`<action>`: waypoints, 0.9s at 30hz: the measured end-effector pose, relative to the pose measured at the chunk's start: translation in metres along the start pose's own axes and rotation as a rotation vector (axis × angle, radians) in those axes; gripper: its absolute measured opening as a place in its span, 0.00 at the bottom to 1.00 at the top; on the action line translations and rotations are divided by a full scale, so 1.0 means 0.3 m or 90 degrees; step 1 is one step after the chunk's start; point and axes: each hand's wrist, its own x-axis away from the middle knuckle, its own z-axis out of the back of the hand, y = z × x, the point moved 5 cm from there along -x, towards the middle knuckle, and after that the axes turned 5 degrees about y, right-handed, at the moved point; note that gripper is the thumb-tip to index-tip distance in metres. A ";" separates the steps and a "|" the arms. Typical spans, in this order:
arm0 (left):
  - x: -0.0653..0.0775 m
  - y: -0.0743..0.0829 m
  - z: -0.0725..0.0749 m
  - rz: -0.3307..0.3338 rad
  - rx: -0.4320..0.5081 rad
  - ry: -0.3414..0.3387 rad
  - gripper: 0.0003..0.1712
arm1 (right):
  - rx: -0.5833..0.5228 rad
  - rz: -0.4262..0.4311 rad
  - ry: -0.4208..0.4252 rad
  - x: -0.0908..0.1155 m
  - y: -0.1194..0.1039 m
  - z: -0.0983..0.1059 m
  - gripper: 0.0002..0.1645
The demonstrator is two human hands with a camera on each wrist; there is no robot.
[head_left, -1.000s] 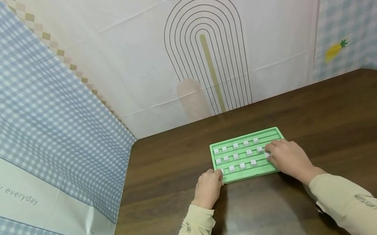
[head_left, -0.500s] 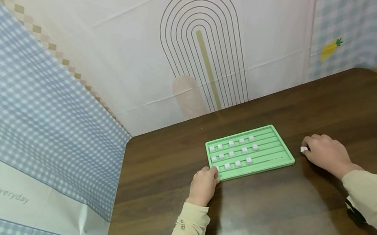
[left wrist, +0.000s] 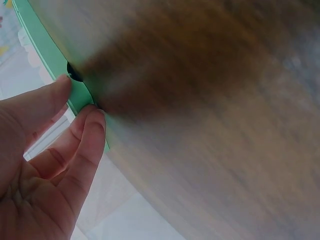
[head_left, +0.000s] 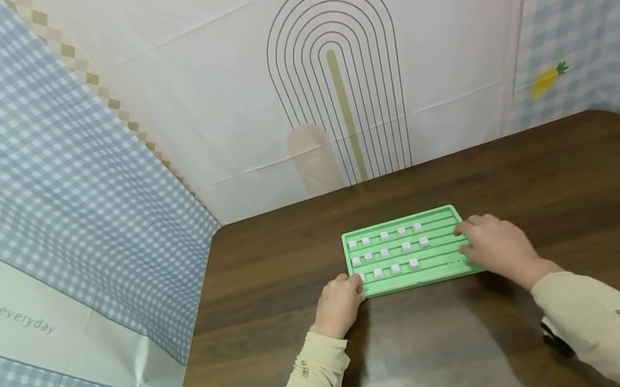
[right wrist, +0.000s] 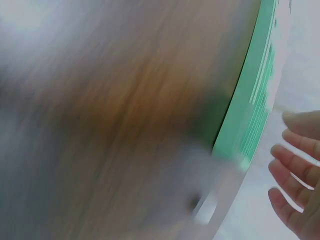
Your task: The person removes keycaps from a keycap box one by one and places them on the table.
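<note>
A light green ridged tray (head_left: 398, 286) lies on the table, bearing rows of small white blocks (head_left: 414, 263), mostly toward its left and middle. My left hand (head_left: 337, 306) pinches the tray's front left corner; in the left wrist view the thumb and fingertips (left wrist: 92, 125) meet at its green edge. At the tray's right end, my right hand (head_left: 498, 248) hovers with fingers spread and nothing in them. The right wrist view shows one loose white block (right wrist: 206, 209) on the table beyond the tray's end, below the fingers (right wrist: 285, 157); the hand hides it in the head view.
The dark brown wooden table (head_left: 408, 354) reaches back to a white hanging cloth (head_left: 227, 132) with printed arches. A blue checked cloth (head_left: 105, 205) hangs along the left side, and another (head_left: 594, 26) with pineapples at the right.
My right hand took a white block from the tray's lower right, carried it right off the tray, let it go and came back left with opened fingers. The left hand keeps its hold.
</note>
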 end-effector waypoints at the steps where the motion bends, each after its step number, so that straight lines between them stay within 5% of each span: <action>1: 0.000 -0.001 -0.001 0.004 -0.002 -0.003 0.08 | -0.012 0.010 0.003 -0.014 -0.028 -0.010 0.18; 10: 0.006 -0.002 0.004 0.009 -0.004 -0.020 0.08 | -0.033 0.066 0.005 -0.061 -0.200 -0.125 0.17; 21: 0.001 0.000 0.004 0.015 -0.003 -0.042 0.07 | 0.044 0.104 0.051 -0.053 -0.232 -0.145 0.11; 27: 0.001 -0.005 -0.001 0.018 0.006 -0.052 0.07 | -0.007 0.076 0.083 -0.047 -0.201 -0.123 0.10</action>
